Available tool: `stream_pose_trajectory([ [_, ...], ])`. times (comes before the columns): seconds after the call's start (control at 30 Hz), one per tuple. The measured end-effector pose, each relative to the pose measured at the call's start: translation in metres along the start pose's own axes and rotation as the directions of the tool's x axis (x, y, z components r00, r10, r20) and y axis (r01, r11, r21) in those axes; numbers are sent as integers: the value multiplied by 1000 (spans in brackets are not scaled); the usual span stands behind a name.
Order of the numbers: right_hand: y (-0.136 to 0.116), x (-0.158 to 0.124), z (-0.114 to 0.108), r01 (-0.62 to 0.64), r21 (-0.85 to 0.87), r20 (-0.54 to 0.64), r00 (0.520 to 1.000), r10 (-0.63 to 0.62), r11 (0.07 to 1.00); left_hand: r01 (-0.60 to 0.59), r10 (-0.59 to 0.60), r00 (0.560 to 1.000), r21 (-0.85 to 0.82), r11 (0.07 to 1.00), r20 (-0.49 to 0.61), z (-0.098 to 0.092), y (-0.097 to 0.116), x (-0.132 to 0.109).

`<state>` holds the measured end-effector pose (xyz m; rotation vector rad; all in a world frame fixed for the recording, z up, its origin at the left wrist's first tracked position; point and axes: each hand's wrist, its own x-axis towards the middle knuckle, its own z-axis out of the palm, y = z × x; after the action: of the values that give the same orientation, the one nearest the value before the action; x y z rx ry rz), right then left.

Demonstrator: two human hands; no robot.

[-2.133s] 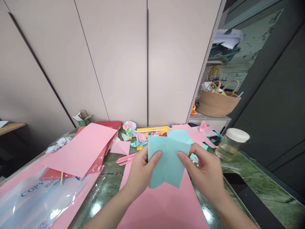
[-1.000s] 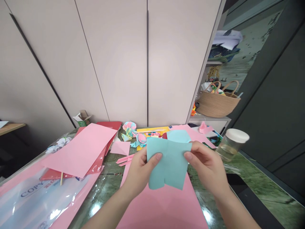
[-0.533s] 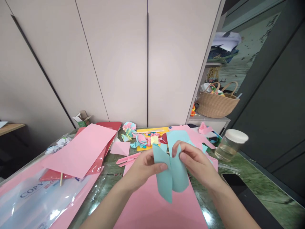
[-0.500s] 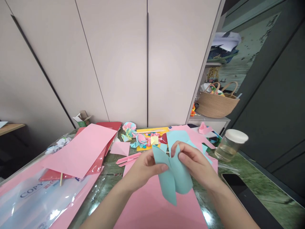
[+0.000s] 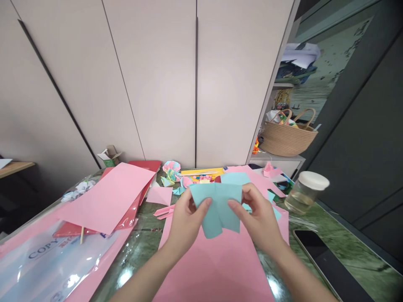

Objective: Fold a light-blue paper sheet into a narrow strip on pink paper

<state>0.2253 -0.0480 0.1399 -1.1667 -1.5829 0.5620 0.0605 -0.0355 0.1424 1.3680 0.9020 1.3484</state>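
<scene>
A teal sheet of paper (image 5: 217, 209) with a crease down its middle is held up between my two hands. My left hand (image 5: 189, 214) pinches its left side, thumb in front and fingers behind. On the right side, my right hand (image 5: 256, 214) grips it the same way, so the fingers behind are partly hidden. Below the raised piece lies a large pink sheet (image 5: 214, 268) on the table. Just past my hands, another teal sheet (image 5: 234, 178) rests among pink paper.
Pink sheets (image 5: 110, 197) and a plastic paper packet (image 5: 56, 264) cover the left. Folded paper flowers (image 5: 171, 167) and a yellow tray (image 5: 185, 172) with small beads stand at the back. On the right are a lidded jar (image 5: 305, 195) and a phone (image 5: 327, 264).
The teal paper was curled and bent between my fingers; now it is spread flatter, facing me. My hands have moved apart, the left one slightly to the left.
</scene>
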Motion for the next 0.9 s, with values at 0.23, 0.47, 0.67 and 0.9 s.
stream_pose_trajectory([
  [0.23, -3, -10, 7, 133, -348, -74, 983, -168, 928, -64, 71, 994, 89, 994, -79, 1, -4, -2],
  [0.47, 0, -20, 20, 331, -177, -140, 924, -356, 927, -85, 92, 992, 92, 992, -81, 5, -4, -6],
  [0.67, -6, -22, 21, 584, -73, 22, 812, -584, 809, -58, 62, 997, 98, 994, -44, 8, -5, -12],
  [0.9, 2, -18, 22, 579, -92, -67, 808, -585, 810, -117, 115, 993, 82, 990, 34, 6, 0, -12],
])
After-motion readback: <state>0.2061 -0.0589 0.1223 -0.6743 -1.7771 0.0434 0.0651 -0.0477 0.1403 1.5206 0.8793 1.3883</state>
